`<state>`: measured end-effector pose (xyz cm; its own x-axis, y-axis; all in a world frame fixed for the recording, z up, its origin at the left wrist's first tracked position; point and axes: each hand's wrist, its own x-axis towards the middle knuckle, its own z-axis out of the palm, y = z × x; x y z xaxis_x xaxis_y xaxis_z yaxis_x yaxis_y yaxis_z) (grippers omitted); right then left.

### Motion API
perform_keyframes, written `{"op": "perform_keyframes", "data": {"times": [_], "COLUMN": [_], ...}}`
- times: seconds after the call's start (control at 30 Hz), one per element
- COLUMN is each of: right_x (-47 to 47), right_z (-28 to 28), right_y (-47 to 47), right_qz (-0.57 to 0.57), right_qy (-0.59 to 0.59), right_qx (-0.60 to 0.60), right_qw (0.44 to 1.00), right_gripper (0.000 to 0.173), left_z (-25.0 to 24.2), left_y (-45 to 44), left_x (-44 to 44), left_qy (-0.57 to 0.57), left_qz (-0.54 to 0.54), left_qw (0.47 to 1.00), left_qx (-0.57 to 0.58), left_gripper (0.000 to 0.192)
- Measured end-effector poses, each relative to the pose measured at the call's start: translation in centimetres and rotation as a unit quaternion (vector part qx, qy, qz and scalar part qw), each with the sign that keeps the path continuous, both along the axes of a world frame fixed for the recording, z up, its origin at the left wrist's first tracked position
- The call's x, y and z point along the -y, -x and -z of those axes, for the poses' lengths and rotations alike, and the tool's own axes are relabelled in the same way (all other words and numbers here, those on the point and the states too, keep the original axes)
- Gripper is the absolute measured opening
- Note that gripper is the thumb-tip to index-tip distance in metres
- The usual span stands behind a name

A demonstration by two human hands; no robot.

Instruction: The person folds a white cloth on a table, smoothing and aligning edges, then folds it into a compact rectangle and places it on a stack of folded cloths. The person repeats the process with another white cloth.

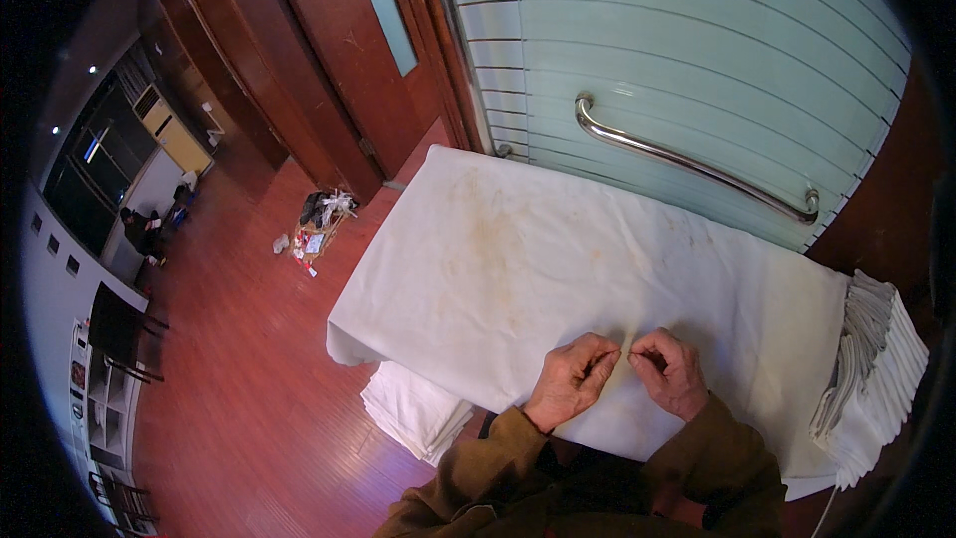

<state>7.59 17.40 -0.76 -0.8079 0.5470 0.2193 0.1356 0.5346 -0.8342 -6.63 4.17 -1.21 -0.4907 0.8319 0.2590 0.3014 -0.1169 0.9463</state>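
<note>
A stained white cloth [553,239] covers the table before me. Over its near edge, my left hand [579,377] has its thumb and index fingertip pinched together. Close to its right, with a small gap between the fingertips, my right hand [667,372] is pinched the same way. Whether something very thin or small lies between the fingertips is too small to tell. Pleated white and grey fabric [866,373] hangs in a gathered stack at the table's right end. Folded white cloths [418,407] lie below the table's near left edge.
Behind the table is a glass panel with a metal handrail [694,161]. A wooden door [358,37] stands at the upper left. A pile of litter [317,228] lies on the wooden floor [246,359]. Far left, a person [142,232] sits near a black chair [119,332] and shelves [104,411].
</note>
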Motion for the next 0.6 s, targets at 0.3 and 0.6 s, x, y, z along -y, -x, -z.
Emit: {"op": "perform_keyframes", "data": {"times": [0.3,0.6], "right_x": [-0.3,-0.4], "right_z": [1.4,0.9], "right_y": [0.4,0.0], "right_qz": [-0.012,0.035], "right_qy": [-0.024,-0.041], "right_qx": [-0.037,-0.092], "right_qw": [0.999,0.994], "right_gripper": [0.008,0.009], "left_z": [1.7,0.7], "left_y": [0.6,0.2], "left_x": [-0.3,-0.1], "left_qy": [-0.007,0.008], "left_qz": [0.019,0.027], "left_qw": [1.000,0.994], "left_qx": [0.017,0.105], "left_gripper": [0.006,0.010]}}
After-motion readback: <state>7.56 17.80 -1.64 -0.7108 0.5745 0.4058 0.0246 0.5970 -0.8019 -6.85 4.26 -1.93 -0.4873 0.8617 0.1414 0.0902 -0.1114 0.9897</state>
